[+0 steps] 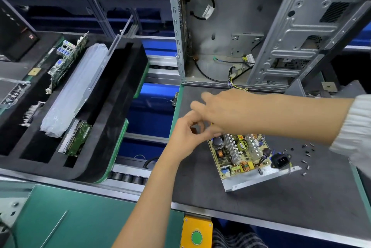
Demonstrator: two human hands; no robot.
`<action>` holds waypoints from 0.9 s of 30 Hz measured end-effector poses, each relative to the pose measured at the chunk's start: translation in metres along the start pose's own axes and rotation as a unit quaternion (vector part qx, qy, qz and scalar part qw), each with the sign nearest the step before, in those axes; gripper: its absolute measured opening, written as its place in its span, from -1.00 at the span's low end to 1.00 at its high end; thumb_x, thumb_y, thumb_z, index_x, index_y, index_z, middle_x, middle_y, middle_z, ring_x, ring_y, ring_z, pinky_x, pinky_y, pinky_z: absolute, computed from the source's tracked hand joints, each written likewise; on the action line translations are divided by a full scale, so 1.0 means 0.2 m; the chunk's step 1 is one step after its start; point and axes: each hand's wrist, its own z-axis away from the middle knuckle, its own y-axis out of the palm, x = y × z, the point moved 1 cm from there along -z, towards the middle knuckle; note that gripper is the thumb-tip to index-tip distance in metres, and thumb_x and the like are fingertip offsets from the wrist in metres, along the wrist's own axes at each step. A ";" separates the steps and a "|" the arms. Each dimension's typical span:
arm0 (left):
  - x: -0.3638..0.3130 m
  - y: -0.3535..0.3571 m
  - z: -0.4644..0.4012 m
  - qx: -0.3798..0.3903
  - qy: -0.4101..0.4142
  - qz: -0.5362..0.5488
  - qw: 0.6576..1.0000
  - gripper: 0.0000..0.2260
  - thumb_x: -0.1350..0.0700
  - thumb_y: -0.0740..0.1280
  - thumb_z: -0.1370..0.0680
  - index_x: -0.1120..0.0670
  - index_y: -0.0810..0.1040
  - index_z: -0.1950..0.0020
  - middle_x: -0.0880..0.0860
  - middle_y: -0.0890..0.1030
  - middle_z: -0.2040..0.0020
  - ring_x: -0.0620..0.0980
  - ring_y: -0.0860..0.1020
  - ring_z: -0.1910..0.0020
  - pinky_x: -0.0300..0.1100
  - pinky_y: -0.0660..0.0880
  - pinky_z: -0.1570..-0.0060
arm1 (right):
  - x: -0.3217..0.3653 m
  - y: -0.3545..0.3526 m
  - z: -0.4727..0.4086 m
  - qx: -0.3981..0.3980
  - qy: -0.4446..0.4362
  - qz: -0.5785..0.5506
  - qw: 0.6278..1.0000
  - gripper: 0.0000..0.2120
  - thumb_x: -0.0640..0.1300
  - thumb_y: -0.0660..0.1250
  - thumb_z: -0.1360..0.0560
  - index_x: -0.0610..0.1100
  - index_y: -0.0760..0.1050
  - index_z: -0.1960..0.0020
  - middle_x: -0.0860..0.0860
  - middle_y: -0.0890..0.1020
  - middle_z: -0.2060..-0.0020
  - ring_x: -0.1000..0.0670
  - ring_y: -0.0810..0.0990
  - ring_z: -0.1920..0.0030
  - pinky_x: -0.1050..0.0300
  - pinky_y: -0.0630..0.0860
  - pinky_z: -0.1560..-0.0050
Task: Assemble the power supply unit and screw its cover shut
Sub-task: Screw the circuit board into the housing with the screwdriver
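On grey mat (261,203), power supply board (240,152), no legible markings

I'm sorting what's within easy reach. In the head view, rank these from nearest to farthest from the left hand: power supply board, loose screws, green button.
From the left hand:
1. Power supply board, just to its right.
2. Green button, below at the bench's front edge.
3. Loose screws, far right, beyond the board.

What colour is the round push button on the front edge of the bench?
Green, set in a yellow-orange housing; the round button shows in the head view, bottom centre.
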 end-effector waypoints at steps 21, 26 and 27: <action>-0.01 0.01 -0.04 0.089 0.020 -0.009 0.996 -0.59 0.19 0.53 -0.42 -0.35 0.53 0.18 -0.21 0.44 0.37 -0.20 0.35 0.36 -0.39 0.35 0.25 | 0.01 -0.01 0.04 0.056 0.028 0.028 0.998 -0.83 -0.14 0.20 -0.58 -0.10 0.48 -0.13 -0.06 0.50 0.14 -0.10 0.55 0.18 0.13 0.24 0.39; 0.00 0.03 -0.05 0.062 0.012 0.016 0.998 -0.74 0.13 0.53 -0.39 -0.23 0.58 0.14 -0.05 0.49 0.36 -0.18 0.42 0.32 -0.22 0.45 0.30 | 0.01 0.01 0.09 0.009 0.059 0.007 0.998 -0.79 -0.08 0.27 -0.53 -0.08 0.27 -0.07 -0.01 0.26 0.32 -0.03 0.40 0.38 0.14 0.03 0.51; 0.01 0.02 -0.05 0.066 0.005 0.021 0.998 -0.72 0.13 0.53 -0.40 -0.23 0.57 0.09 0.07 0.44 0.35 -0.13 0.40 0.33 -0.23 0.42 0.28 | 0.00 0.02 0.09 0.013 0.039 -0.007 0.999 -0.72 -0.14 0.31 -0.49 -0.08 0.26 -0.12 0.00 0.20 0.27 0.00 0.32 0.42 0.14 0.05 0.51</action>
